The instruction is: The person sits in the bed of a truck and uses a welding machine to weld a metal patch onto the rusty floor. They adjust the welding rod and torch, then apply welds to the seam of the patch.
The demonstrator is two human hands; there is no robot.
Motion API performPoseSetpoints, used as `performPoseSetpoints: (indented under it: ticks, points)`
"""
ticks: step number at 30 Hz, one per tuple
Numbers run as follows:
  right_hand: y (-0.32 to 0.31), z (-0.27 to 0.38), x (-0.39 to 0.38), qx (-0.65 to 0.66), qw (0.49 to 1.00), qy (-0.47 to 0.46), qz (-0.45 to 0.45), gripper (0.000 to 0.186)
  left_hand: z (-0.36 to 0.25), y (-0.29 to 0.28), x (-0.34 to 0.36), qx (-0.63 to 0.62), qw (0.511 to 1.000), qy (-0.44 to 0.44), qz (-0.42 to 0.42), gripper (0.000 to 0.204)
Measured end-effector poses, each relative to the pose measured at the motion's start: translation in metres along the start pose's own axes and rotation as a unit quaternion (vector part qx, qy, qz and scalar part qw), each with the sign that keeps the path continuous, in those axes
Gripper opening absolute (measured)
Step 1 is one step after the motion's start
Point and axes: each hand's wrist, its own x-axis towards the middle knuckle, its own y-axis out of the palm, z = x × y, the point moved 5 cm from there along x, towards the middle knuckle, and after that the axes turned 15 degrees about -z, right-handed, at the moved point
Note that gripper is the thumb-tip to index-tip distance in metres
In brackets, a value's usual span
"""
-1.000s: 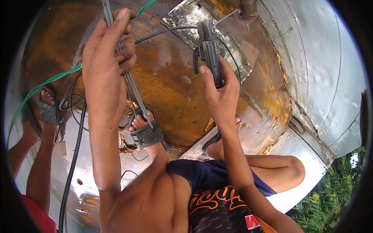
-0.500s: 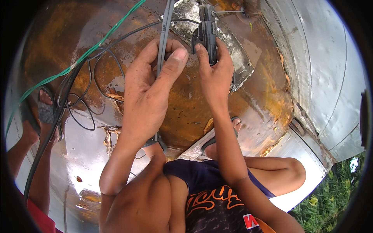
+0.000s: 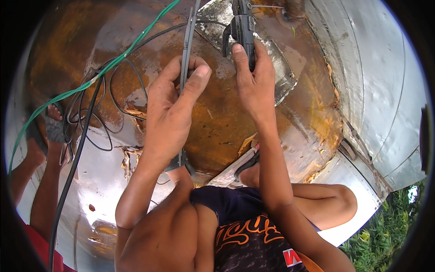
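Observation:
My left hand [image 3: 170, 106] is closed around slim grey welding rods [image 3: 186, 47], seemingly two side by side. They stand nearly upright in the picture, and their lower ends show below the wrist. My right hand [image 3: 257, 88] grips a black welding electrode holder [image 3: 244, 31], thumb on its near side below the hooked lever. A thin rod [image 3: 267, 6] juts rightward from beside the holder's upper part, whose tip is cut off by the picture's edge. Behind the holder lies a worn whitish metal plate [image 3: 283, 75].
A rusty, wet metal floor [image 3: 213, 131] spreads beneath me. Green twisted cable [image 3: 115, 61] and black cable [image 3: 74, 174] cross the left side, with loose loops. Another person's foot [image 3: 55, 120] is beside them. A curved metal wall [image 3: 376, 86] rises at right; plants [image 3: 389, 231] grow beyond the edge.
My left hand has shifted down and slightly left with the welding rods. The electrode holder in my right hand has moved slightly up. The black cable at left has swung rightward.

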Motion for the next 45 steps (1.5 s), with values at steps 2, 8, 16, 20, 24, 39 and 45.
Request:
performPoseSetpoints:
  ticks: [2, 8, 16, 20, 24, 39, 45]
  points:
    - [0.001, 0.007, -0.003, -0.022, 0.999, -0.029, -0.016, 0.033, -0.001, 0.0, 0.001, 0.01, 1.0, 0.006, 0.006, 0.019]
    - [0.01, 0.012, 0.002, -0.039, 0.997, -0.047, -0.037, 0.032, -0.003, 0.003, 0.002, 0.005, 1.0, -0.001, 0.012, 0.019]
    - [0.009, -0.009, -0.014, -0.077, 0.995, -0.055, -0.015, 0.032, 0.003, 0.001, 0.002, 0.009, 1.0, 0.0, 0.007, 0.02]
    - [0.0, -0.019, -0.009, 0.05, 0.997, 0.065, -0.014, 0.033, -0.001, 0.007, -0.002, -0.014, 0.999, -0.03, 0.022, 0.016]
    - [-0.007, 0.02, -0.003, -0.06, 0.996, -0.059, -0.007, 0.032, -0.006, 0.011, -0.012, -0.015, 0.998, -0.038, 0.041, 0.016]
    - [-0.001, 0.009, 0.005, -0.081, 0.992, -0.099, -0.011, 0.032, -0.007, 0.017, -0.018, -0.006, 0.998, -0.026, 0.059, 0.016]
    - [0.0, 0.002, 0.005, -0.093, 0.992, -0.087, -0.007, 0.033, -0.005, 0.016, -0.016, -0.01, 0.997, -0.032, 0.063, 0.016]
